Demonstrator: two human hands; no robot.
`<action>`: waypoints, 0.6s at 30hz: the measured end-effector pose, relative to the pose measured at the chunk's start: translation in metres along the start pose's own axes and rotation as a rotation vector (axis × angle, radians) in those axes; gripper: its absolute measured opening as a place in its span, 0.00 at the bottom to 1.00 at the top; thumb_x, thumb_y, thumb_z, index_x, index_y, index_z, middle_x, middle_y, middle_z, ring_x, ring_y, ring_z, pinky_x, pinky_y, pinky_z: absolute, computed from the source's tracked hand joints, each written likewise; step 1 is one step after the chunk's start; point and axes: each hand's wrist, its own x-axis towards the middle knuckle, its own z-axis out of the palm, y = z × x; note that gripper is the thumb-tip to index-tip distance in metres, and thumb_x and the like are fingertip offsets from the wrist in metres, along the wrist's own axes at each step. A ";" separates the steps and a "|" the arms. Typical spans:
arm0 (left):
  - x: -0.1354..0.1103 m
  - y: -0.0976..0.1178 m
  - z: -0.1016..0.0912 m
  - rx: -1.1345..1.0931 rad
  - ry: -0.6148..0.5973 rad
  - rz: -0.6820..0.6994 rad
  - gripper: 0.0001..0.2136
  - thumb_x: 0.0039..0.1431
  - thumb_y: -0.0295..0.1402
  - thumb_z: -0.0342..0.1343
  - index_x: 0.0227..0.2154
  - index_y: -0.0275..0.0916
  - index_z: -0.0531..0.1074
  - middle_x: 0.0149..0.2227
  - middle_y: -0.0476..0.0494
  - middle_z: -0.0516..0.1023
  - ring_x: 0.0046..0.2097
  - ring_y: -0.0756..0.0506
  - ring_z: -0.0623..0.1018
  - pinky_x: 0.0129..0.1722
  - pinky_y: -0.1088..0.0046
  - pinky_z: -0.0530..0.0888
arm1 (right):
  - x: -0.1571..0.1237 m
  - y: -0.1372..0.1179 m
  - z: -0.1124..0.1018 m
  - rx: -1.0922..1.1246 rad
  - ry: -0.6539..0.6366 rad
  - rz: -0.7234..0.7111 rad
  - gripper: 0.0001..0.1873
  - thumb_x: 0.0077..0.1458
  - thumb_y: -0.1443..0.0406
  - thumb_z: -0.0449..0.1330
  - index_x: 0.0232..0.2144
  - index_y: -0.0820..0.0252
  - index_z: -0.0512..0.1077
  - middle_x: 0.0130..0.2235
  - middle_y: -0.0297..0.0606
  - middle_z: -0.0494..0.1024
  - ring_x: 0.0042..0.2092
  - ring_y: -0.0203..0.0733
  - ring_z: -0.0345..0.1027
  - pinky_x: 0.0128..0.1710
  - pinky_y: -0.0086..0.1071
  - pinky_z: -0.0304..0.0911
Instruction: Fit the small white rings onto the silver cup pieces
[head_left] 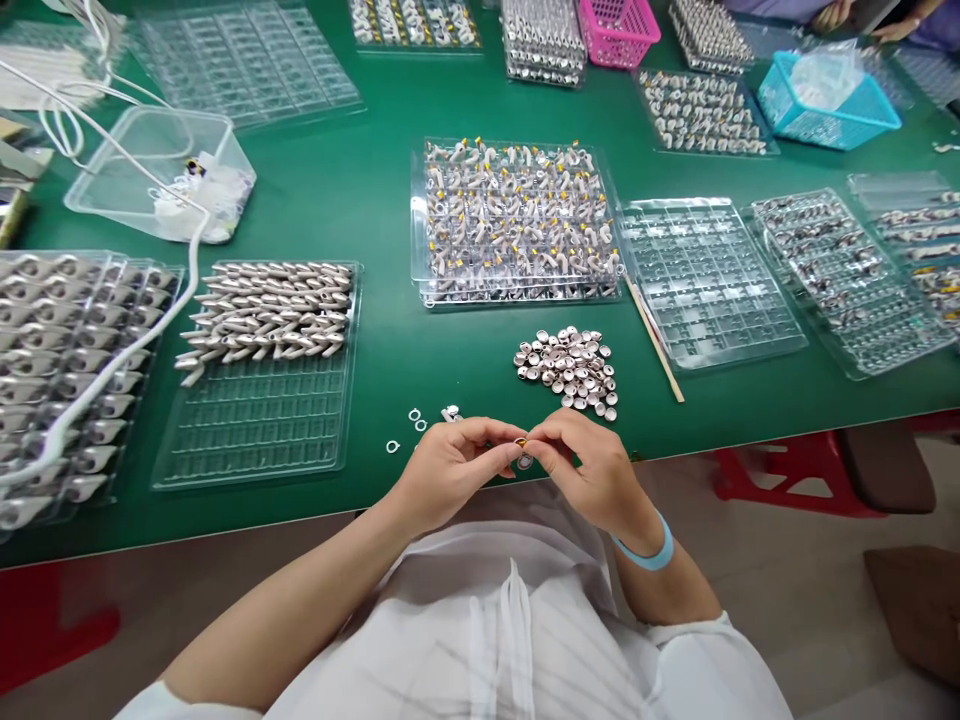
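My left hand [452,468] and my right hand [594,466] meet at the table's near edge, thumbs and fingertips pinched together. Between them is a small part [524,460] with an orange bit on top and a round, shiny lower end; the fingers cover most of it. Just beyond my right hand lies a loose pile of round silvery caps [568,365]. Several white rings [393,447] lie flat to the left of my left hand, and a small white and metal piece [451,412] is partly hidden behind its knuckles.
Stacked clear trays of small grey parts with orange tips [517,220] stand ahead. A half-filled tray [255,420] is at left, near a white cable [135,345] and a clear bin [112,190]. To the right are a wooden stick [656,345] and a clear tray [712,280].
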 end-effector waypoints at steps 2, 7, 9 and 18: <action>0.000 0.000 0.001 -0.031 0.042 -0.004 0.11 0.54 0.37 0.65 0.34 0.34 0.81 0.31 0.42 0.83 0.30 0.47 0.81 0.32 0.74 0.81 | -0.001 0.000 0.003 0.068 0.015 0.046 0.05 0.63 0.67 0.57 0.37 0.57 0.74 0.32 0.35 0.74 0.30 0.35 0.65 0.29 0.30 0.62; -0.003 -0.006 0.005 -0.016 0.127 0.028 0.09 0.54 0.35 0.64 0.35 0.34 0.80 0.32 0.42 0.84 0.33 0.46 0.83 0.34 0.74 0.82 | -0.001 -0.002 0.010 0.162 0.081 0.151 0.06 0.61 0.68 0.58 0.34 0.58 0.75 0.30 0.34 0.74 0.29 0.34 0.65 0.26 0.29 0.60; -0.005 -0.009 0.006 0.030 0.155 0.047 0.09 0.53 0.34 0.64 0.35 0.34 0.81 0.33 0.40 0.84 0.34 0.45 0.83 0.35 0.73 0.82 | 0.000 -0.003 0.013 0.155 0.109 0.167 0.06 0.60 0.68 0.58 0.33 0.58 0.75 0.29 0.34 0.74 0.28 0.34 0.64 0.26 0.29 0.60; -0.004 -0.014 0.008 0.030 0.181 0.078 0.09 0.53 0.35 0.64 0.35 0.36 0.81 0.34 0.40 0.84 0.33 0.44 0.84 0.33 0.73 0.83 | 0.000 -0.003 0.016 0.149 0.127 0.166 0.06 0.60 0.68 0.58 0.31 0.58 0.74 0.29 0.34 0.73 0.28 0.34 0.65 0.27 0.28 0.61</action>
